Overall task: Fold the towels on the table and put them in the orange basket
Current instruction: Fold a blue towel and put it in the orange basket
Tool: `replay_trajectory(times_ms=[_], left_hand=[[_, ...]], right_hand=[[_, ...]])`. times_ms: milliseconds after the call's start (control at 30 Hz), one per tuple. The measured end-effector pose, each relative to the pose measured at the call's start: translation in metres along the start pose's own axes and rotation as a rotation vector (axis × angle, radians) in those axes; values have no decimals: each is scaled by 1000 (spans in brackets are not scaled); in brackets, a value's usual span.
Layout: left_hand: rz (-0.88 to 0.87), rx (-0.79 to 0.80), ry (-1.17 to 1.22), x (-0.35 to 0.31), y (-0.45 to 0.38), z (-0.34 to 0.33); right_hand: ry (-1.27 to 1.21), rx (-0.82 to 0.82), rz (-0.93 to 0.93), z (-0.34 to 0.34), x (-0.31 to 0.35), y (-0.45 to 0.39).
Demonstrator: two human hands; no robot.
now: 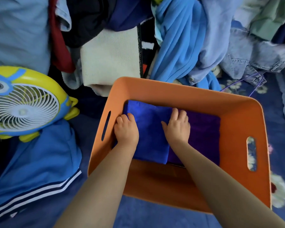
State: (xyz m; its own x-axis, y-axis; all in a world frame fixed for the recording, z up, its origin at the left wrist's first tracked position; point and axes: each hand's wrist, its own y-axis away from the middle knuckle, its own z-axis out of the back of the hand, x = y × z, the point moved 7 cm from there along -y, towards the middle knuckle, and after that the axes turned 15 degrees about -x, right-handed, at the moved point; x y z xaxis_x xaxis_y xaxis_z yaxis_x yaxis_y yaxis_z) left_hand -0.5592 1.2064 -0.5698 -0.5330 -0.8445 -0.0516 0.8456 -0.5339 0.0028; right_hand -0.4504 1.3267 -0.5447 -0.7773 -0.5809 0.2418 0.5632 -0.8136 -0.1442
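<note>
The orange basket [242, 122] stands in the middle of the view on a blue floral surface. Inside it lies a folded blue towel [151, 134] at the left, partly over a folded purple towel [206, 134] at the right. Both my arms reach down into the basket. My left hand [126, 130] rests on the blue towel's left edge beside the basket wall, its fingers bent over that edge. My right hand [177, 125] lies flat on the blue towel's right edge where it meets the purple one.
A yellow and blue cartoon fan [23, 104] stands to the left of the basket on blue striped clothing [36, 170]. A heap of clothes [179, 41] and a cream towel [110, 60] fills the back. The blue floral cloth [280, 112] shows at the right.
</note>
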Motion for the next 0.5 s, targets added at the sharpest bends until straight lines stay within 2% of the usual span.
replay_trajectory(times_ms=[33, 67, 133, 167, 200, 500], left_hand=[[-13, 15, -11, 1, 1, 0], [-30, 22, -17, 1, 2, 1], [-68, 37, -19, -1, 5, 6], [-85, 52, -21, -1, 7, 8], [-92, 64, -18, -2, 8, 11], [-202, 86, -62, 5, 45, 64]], right_hand=[[48, -81, 175, 4, 9, 1], [66, -58, 318, 1, 18, 3], [79, 248, 407, -23, 18, 13], [101, 410, 369, -35, 12, 17], [138, 501, 349, -40, 8, 16], [23, 510, 300, 5, 6, 44]])
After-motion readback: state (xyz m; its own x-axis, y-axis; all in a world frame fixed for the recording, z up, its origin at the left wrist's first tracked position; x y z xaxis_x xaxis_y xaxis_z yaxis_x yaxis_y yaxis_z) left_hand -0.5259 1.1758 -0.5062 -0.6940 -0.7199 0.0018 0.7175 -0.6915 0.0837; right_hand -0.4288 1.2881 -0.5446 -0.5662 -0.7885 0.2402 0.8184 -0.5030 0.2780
